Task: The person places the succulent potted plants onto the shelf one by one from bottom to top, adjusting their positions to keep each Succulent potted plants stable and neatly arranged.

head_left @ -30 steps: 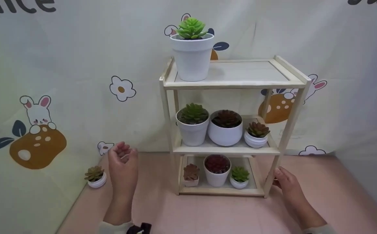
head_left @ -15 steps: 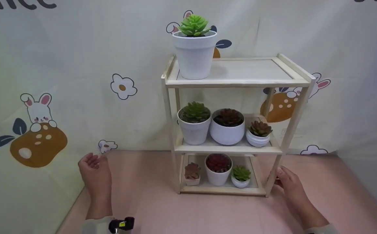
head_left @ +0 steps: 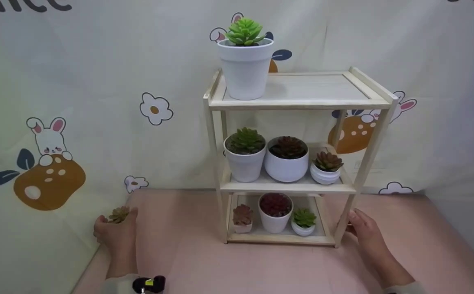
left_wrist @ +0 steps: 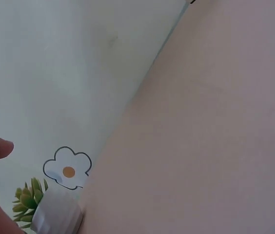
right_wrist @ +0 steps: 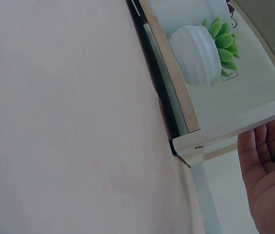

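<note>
Low at the left, my left hand (head_left: 116,234) is around a small succulent (head_left: 119,214) whose pot it hides in the head view. In the left wrist view a fingertip (left_wrist: 1,148) stands apart from that white pot (left_wrist: 57,214), which is tilted in the picture. My right hand (head_left: 365,230) holds the lower front right leg of a three-tier wooden shelf (head_left: 290,188), its fingers (right_wrist: 248,151) passing behind the post in the right wrist view. A bright green succulent in a tall white pot (head_left: 245,69) stands on the top tier, at the left.
The middle tier bears a green succulent (head_left: 245,159), a dark one in a round pot (head_left: 286,163) and a small reddish one (head_left: 326,169). On the bottom tier stand a pinkish (head_left: 243,218), a dark red (head_left: 275,212) and a green succulent (head_left: 303,222). A printed cloth backdrop (head_left: 98,81) borders the pink tabletop (head_left: 179,253).
My left hand has moved left and down to the small succulent at the left. My right hand stays at the shelf leg. The head view has shifted slightly.
</note>
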`<action>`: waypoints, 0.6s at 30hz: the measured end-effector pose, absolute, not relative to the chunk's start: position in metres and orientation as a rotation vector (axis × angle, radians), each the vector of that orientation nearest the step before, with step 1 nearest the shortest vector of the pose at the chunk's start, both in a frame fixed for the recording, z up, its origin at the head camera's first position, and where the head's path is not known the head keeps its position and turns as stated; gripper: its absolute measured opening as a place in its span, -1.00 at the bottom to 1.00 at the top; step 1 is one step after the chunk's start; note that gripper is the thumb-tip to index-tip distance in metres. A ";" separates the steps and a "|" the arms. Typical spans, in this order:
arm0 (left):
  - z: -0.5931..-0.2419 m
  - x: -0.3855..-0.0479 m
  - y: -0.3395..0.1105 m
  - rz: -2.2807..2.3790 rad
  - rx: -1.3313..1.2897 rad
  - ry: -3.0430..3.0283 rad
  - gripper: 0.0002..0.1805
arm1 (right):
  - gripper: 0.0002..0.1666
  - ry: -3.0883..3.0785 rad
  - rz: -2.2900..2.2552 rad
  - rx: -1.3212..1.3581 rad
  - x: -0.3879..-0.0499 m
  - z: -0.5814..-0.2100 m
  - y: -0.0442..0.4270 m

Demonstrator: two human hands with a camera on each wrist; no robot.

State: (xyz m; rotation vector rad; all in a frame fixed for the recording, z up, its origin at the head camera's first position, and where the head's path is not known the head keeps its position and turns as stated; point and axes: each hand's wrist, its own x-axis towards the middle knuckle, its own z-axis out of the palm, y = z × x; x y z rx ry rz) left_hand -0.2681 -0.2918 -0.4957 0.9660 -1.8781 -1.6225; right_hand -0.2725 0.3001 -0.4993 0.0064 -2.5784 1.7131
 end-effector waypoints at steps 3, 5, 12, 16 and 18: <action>-0.502 -0.271 -0.297 -1.666 0.998 -1.881 0.20 | -0.26 -2.583 1.712 0.003 -0.273 -0.499 0.300; -0.504 -0.272 -0.300 -1.683 1.017 -1.870 0.21 | -0.25 -2.585 1.710 0.005 -0.272 -0.500 0.300; -0.514 -0.273 -0.310 -1.758 0.992 -1.834 0.19 | -0.26 -2.559 1.726 0.028 -0.271 -0.502 0.300; -0.519 -0.275 -0.315 -1.796 0.967 -1.846 0.14 | -0.29 -2.538 1.720 0.046 -0.270 -0.502 0.300; -0.520 -0.275 -0.316 -1.791 0.946 -1.865 0.09 | -0.30 -2.528 1.724 0.048 -0.270 -0.501 0.299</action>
